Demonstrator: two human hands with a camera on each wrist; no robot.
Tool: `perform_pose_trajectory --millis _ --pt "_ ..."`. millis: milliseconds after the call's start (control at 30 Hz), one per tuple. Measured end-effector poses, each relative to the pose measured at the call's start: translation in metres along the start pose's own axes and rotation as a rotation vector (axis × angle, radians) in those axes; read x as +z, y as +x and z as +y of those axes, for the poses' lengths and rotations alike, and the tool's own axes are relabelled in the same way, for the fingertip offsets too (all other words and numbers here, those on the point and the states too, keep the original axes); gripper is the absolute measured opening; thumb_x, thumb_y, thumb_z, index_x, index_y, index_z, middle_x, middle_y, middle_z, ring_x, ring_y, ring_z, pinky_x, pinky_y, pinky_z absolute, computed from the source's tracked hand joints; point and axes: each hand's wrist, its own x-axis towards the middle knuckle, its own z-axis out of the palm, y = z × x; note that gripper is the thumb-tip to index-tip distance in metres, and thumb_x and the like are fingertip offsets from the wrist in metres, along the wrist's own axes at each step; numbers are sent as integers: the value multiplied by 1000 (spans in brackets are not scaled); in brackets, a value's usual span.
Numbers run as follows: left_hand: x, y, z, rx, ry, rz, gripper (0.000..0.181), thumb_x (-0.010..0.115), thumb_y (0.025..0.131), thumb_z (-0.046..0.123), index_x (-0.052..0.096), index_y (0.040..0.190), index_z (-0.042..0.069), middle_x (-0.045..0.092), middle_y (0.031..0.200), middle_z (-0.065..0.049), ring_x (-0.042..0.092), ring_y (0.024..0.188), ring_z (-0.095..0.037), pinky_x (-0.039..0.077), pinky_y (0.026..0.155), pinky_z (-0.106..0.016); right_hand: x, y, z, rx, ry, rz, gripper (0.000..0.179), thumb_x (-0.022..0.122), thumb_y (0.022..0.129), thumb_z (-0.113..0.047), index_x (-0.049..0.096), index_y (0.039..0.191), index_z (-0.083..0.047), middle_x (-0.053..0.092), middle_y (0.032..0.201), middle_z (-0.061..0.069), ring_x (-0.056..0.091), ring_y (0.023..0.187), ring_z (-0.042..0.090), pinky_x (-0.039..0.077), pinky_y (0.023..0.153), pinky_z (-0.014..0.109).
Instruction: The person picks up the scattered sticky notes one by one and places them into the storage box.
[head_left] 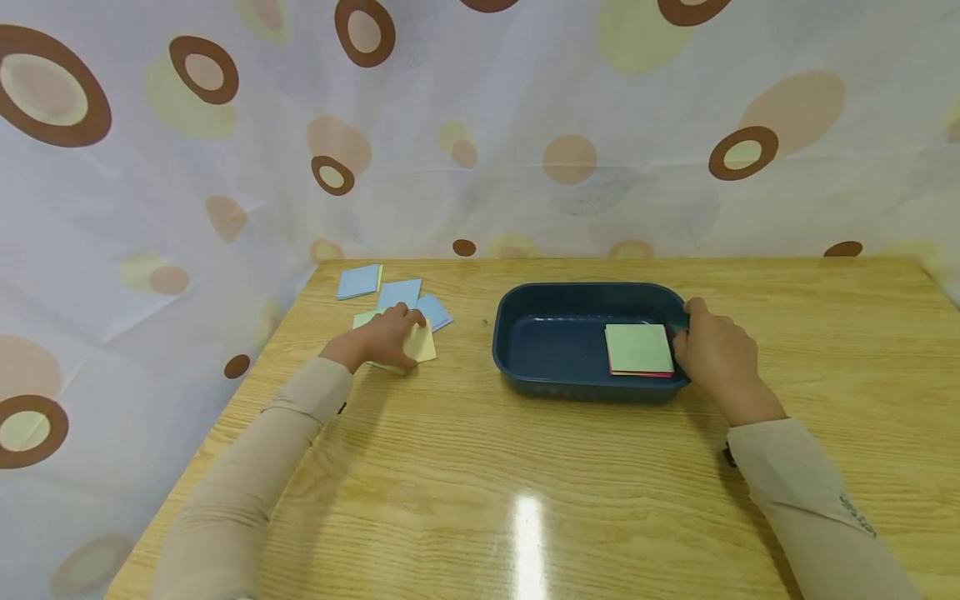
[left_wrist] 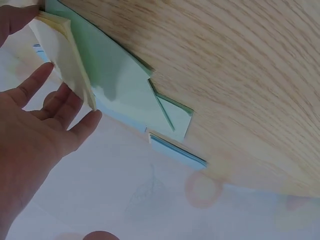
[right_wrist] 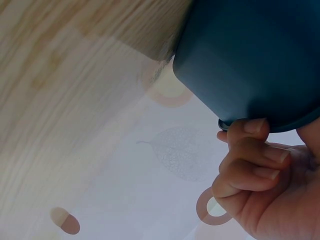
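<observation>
My left hand (head_left: 384, 335) pinches a pale yellow sticky note pad (head_left: 424, 342) between thumb and fingers at the table's left side. In the left wrist view that pad (left_wrist: 65, 62) is tilted up on edge over light green sticky notes (left_wrist: 112, 75). Blue sticky notes (head_left: 399, 294) lie just beyond the hand, with another blue pad (head_left: 435, 312) to their right. My right hand (head_left: 718, 354) grips the right end rim of a dark blue plastic bin (head_left: 551, 385). Inside the bin's right end sits a stack of sticky notes (head_left: 639, 347), light green on top with red edges below.
Farther back at the left lies one more blue pad (head_left: 358, 282) with a yellow edge showing. The wooden table (head_left: 420, 492) meets a curtain (head_left: 525, 100) patterned with circles along its back and left edges.
</observation>
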Motion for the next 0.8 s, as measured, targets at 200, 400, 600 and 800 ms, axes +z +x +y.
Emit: perform_pose_trajectory --millis 200,400,600,800 --pt "1 1 -1 15 58 35 65 76 80 30 47 129 0 46 114 -18 41 99 -30 38 81 -46 1 0 0 4 -2 -1 41 50 92 -6 41 126 14 57 71 27 48 52 29 37 43 36" --pt "-2 2 0 12 64 34 67 75 80 30 46 131 -1 48 115 -19 43 97 -30 40 82 -47 2 1 1 -8 3 16 41 49 92 -6 41 126 15 57 71 28 47 51 29 37 42 37" --pt "-16 1 6 40 -92 106 68 74 81 24 42 135 -3 45 121 -22 43 101 -32 42 83 -44 3 1 3 -15 7 20 41 49 91 -6 41 127 15 55 67 25 46 51 28 36 42 37" --pt "-42 8 44 147 -191 194 67 74 82 29 43 135 2 44 129 -18 43 101 -29 42 81 -41 3 1 4 -5 4 10 41 48 91 -5 40 126 15 56 70 27 47 52 29 36 42 36"
